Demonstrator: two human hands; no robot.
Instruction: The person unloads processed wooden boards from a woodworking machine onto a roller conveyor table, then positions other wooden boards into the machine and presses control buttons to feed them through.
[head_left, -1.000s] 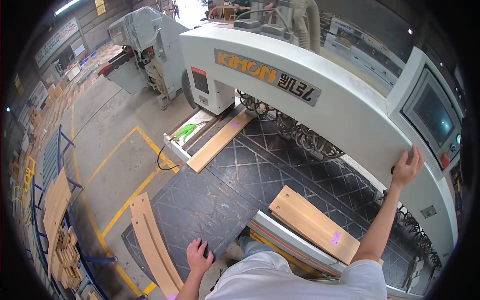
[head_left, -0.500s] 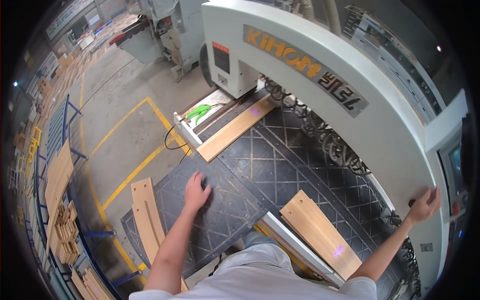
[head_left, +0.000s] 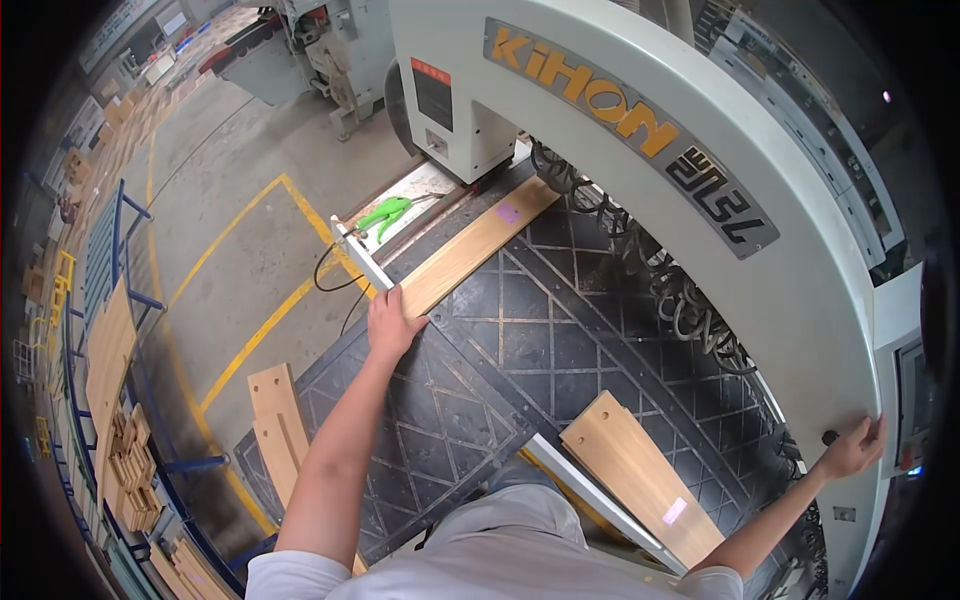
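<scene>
My left hand [head_left: 393, 326] is at the near end of a light wooden board [head_left: 470, 240], with its fingers at one edge and its thumb at the other. That board lies on the dark machine table, its far end under the white arch. Against the white machine arch [head_left: 640, 120], my right hand [head_left: 852, 452] rests near its right edge, fingers loosely bent and apart, beside a black knob [head_left: 830, 437]. A second wooden board [head_left: 645, 475] with holes at one end lies between my body and the right arm. Curved wooden pieces [head_left: 278, 425] sit left of my left forearm.
A green air gun [head_left: 384, 213] lies on the machine's left end, with a black hose trailing down. A control screen [head_left: 912, 385] stands at far right. Coiled hoses [head_left: 690, 318] hang under the arch. On the left, a blue rack [head_left: 150, 300] carries stacked wood pieces.
My left hand has reached forward from above the dark table to the near end of the board. My right hand has stayed by the arch's edge, its fingers drawn closer together.
</scene>
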